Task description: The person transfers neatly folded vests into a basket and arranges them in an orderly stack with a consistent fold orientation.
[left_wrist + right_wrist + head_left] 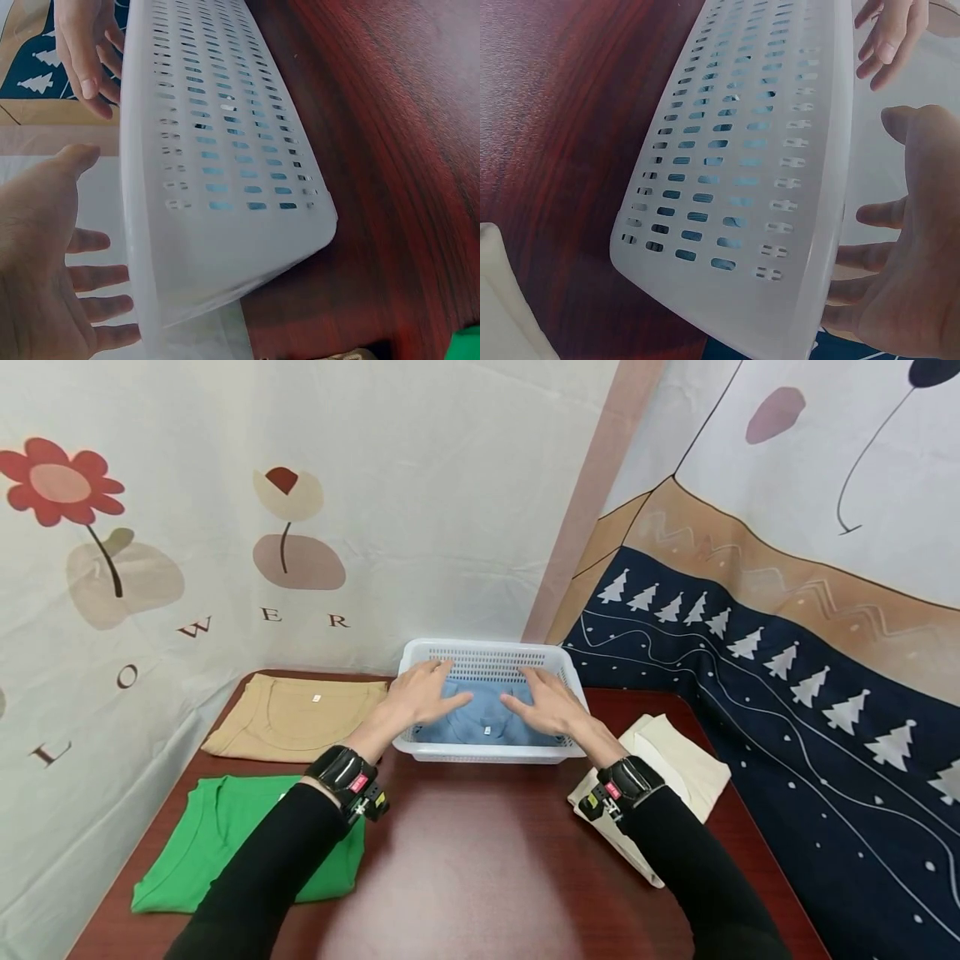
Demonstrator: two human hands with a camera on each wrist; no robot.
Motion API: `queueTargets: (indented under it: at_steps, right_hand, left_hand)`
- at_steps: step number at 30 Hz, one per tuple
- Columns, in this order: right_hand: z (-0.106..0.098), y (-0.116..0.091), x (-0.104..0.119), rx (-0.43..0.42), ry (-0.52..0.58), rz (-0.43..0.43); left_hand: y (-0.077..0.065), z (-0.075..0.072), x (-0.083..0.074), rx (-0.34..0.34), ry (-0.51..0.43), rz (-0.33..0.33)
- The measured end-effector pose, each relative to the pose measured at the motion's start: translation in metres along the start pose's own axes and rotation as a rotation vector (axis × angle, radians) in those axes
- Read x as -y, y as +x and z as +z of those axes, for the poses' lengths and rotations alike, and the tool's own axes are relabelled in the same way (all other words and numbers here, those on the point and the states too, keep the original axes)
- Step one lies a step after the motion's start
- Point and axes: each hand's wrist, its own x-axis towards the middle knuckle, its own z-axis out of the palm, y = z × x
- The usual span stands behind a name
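A white slotted plastic basket (487, 753) stands at the back of the table, with a folded blue shirt (480, 714) lying inside. Over its left half is my left hand (426, 695), fingers extended and thumb pointing inward. My right hand (551, 700) mirrors it over the right half. Both hands are bare, with nothing between the fingers. In the left wrist view, the left hand (37, 255) shows spread fingers close to the basket rim. The right wrist view has the right hand (900, 247) likewise spread along the opposite end of the rim.
On the left lie a folded tan shirt (292, 718) and, nearer, a folded green shirt (225, 835). A folded cream garment (697, 768) lies on the right, partly under the right forearm. Printed cloth (450, 510) hangs behind the dark red table (465, 860).
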Motion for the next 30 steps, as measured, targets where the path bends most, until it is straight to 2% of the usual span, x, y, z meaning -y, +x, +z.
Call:
queueTargets:
  at_steps: [7,13,19,25,30]
  right_hand:
    - [0.001,-0.008,0.0,-0.024,-0.028,-0.022]
    - [0.001,-0.016,0.005,-0.045,-0.03,-0.056]
    - [0.003,-0.025,0.016,-0.074,-0.049,-0.123]
    - [0.008,-0.035,0.027,-0.077,-0.048,-0.161]
    - [0.011,-0.043,0.037,-0.079,-0.06,-0.188]
  left_hand:
    - [-0.007,0.001,0.007,-0.029,0.065,0.019]
    - [-0.018,0.001,0.013,-0.043,0.041,0.026]
    - [-0.035,0.0,0.017,-0.066,0.044,0.053]
    - [-0.054,0.0,0.022,-0.131,0.077,0.092]
    - [-0.074,-0.002,0.029,-0.144,0.065,0.086]
